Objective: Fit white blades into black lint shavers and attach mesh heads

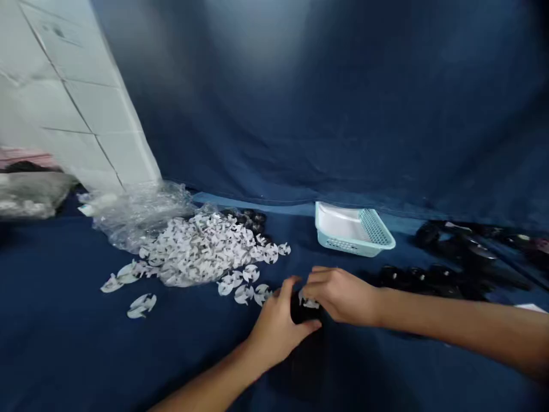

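One probable fitting: gripping black piece [302, 313] (left hand [275, 328]), pinching white disc [310, 303] (right hand [337, 293], two o'clock from left); likely needs aligning.

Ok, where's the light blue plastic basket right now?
In the head view, the light blue plastic basket sits right of centre, beyond the right hand, in front of the dark blue hanging cloth.

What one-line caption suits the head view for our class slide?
Left hand curls around a black part while the right hand holds a white piece over it, beside a pile of white pieces.
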Demonstrator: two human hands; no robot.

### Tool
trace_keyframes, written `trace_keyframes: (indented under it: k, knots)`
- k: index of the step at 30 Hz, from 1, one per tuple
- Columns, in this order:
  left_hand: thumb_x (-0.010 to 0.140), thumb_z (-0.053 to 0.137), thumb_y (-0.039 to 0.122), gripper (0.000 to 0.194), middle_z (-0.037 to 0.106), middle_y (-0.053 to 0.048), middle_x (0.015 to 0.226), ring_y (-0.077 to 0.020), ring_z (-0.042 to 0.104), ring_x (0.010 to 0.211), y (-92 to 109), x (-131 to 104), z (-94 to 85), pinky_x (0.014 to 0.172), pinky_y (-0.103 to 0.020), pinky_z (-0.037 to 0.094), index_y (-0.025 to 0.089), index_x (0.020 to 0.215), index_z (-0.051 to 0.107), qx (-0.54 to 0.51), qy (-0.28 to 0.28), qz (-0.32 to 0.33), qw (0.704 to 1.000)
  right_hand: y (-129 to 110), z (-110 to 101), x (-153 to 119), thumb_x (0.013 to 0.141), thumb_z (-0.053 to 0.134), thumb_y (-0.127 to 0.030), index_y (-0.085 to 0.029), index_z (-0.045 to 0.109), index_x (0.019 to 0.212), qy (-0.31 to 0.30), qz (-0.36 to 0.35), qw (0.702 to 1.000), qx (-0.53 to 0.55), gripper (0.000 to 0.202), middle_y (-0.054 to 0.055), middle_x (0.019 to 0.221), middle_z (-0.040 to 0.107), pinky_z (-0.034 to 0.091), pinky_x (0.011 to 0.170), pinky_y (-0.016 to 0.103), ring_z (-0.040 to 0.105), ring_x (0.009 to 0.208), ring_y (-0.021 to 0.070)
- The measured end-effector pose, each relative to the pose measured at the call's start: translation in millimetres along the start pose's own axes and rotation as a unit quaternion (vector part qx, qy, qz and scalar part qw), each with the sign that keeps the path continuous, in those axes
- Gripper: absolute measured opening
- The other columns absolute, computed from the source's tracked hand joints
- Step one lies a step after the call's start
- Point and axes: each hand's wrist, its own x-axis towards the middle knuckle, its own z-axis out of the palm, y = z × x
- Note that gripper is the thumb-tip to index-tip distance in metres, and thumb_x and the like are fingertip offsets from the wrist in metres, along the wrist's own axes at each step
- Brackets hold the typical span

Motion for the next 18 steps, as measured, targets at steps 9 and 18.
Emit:
trace_keyframes:
  k: [9, 18]
  knots:
    - [0.066, 0.078, 0.033, 0.073, 0.066, -0.011, 0.114, -0.0313, 0.061, 0.108, -2.8, 0.2, 0.4, 0.089, -0.042, 0.047, 0.022, 0.129, 0.041, -0.033, -0.009, 0.027, 0.999, 16.4, -10.1, -6.0, 0.087, 0.053, -0.011, -0.016, 0.063, 0.073, 0.07, 0.098, 0.918, 0.377, 0.018, -0.002, 0.068, 0.055, 0.043, 0.066, 0.026, 0.051, 0.065, 0.012]
    - [0.06, 0.084, 0.035, 0.073, 0.069, -0.006, 0.101, -0.0265, 0.063, 0.096, 5.0, -0.9, -11.7, 0.086, -0.037, 0.046, 0.021, 0.125, 0.053, -0.109, -0.061, 0.024, 0.992, 25.4, 6.3, -19.6, 0.08, 0.072, -0.017, -0.012, 0.069, 0.094, 0.066, 0.087, 0.621, 0.776, 0.015, 0.002, 0.079, 0.062, 0.045, 0.062, 0.021, 0.056, 0.063, 0.0081]
